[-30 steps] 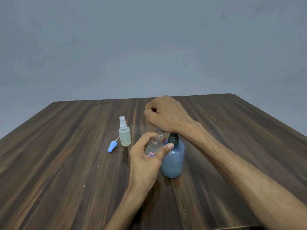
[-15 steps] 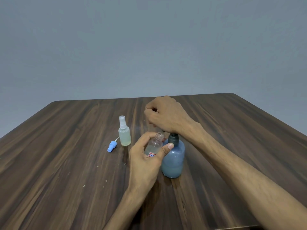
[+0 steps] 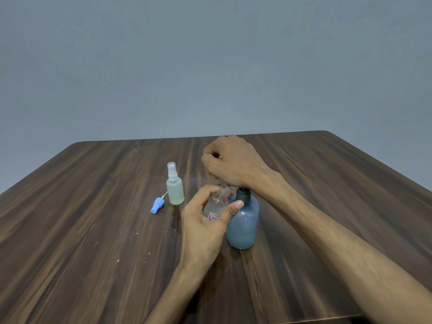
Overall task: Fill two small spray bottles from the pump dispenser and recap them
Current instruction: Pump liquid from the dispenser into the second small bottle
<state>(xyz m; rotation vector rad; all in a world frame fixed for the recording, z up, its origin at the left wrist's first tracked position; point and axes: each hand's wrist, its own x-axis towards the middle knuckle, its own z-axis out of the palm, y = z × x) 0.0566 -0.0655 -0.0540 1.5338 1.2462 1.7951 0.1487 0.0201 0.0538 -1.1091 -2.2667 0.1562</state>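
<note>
Against a grey wall, on the wooden table (image 3: pixel 93 230), the left hand (image 3: pixel 205 228) is gripping the open bottle (image 3: pixel 216 202), fingers clamped round it, tilted under the hidden spout of the pump dispenser (image 3: pixel 243 220) while the right hand (image 3: pixel 233 162), fingers curled, is pressing down: slow, short strokes should be keeping liquid inside the narrow neck.

No visible change between the frames.

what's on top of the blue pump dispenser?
The right hand rests on top of the pump dispenser, fingers curled. Only the dark collar shows; pump head and nozzle are hidden under the hand.
</note>
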